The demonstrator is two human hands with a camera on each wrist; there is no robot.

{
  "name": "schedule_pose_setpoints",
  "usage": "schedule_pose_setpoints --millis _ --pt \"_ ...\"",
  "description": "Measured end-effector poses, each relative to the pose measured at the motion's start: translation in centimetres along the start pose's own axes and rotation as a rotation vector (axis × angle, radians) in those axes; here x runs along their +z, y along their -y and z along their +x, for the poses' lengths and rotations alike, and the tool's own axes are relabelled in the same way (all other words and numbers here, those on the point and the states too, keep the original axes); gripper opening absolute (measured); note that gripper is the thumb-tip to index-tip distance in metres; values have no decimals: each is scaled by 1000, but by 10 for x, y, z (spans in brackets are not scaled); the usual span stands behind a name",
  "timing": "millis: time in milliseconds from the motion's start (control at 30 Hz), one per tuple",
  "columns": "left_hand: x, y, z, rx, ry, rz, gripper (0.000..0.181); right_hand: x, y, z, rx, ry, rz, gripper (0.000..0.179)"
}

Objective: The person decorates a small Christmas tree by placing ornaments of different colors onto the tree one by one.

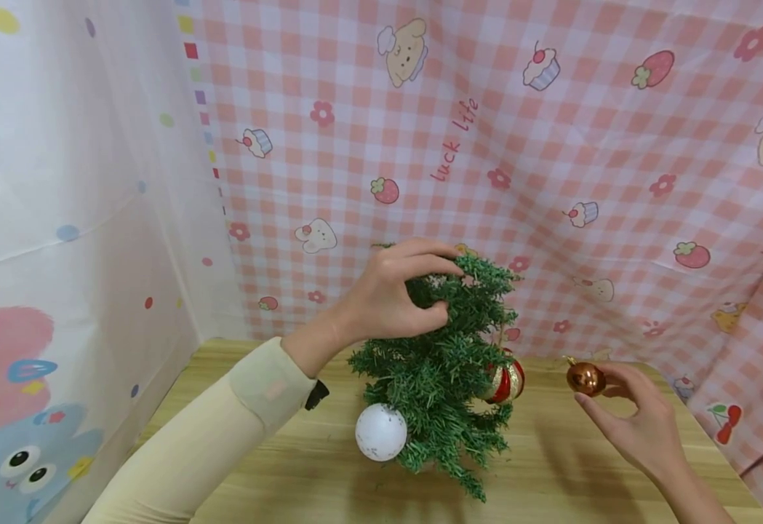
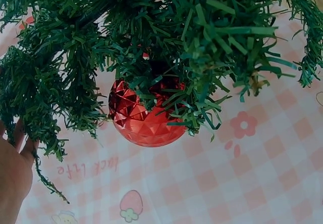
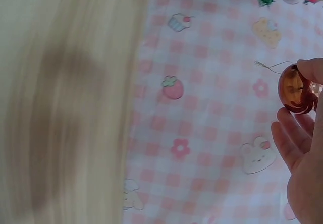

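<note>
A small green Christmas tree (image 1: 436,378) stands on the wooden table. My left hand (image 1: 397,291) holds the upper left branches, fingers and thumb curved around them; greenery partly hides the fingertips. To the right of the tree, my right hand (image 1: 643,422) pinches a shiny copper-coloured ball ornament (image 1: 585,378) between thumb and fingers. Its thin hanging loop (image 3: 272,67) sticks out in the right wrist view. A white ball ornament (image 1: 381,432) hangs at the tree's lower left, and a red and gold striped one (image 1: 507,378) on its right side. The left wrist view shows a red faceted ball (image 2: 149,125) among the branches.
The table (image 1: 276,451) has a wood-grain top. Behind it hangs a pink checked cloth (image 1: 355,145) with cartoon prints, which continues down the right side. A white printed curtain (image 1: 126,240) hangs at the left.
</note>
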State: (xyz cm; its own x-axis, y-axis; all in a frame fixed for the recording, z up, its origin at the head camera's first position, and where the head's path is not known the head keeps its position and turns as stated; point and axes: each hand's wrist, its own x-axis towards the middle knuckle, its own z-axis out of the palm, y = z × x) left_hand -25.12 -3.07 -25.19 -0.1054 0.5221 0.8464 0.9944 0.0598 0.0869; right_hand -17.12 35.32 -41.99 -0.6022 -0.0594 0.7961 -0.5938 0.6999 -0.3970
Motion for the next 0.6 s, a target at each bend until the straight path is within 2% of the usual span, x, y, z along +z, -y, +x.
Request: schedule_pose_setpoints --millis 233,400,600 --pt "1 0 0 20 1 4 34 -3 13 5 -17 -42 64 66" --pt "1 0 -2 33 -7 9 36 -3 23 13 -103 -94 149 49" --pt "1 -3 -6 52 -31 48 40 -4 50 24 -170 -136 170 74"
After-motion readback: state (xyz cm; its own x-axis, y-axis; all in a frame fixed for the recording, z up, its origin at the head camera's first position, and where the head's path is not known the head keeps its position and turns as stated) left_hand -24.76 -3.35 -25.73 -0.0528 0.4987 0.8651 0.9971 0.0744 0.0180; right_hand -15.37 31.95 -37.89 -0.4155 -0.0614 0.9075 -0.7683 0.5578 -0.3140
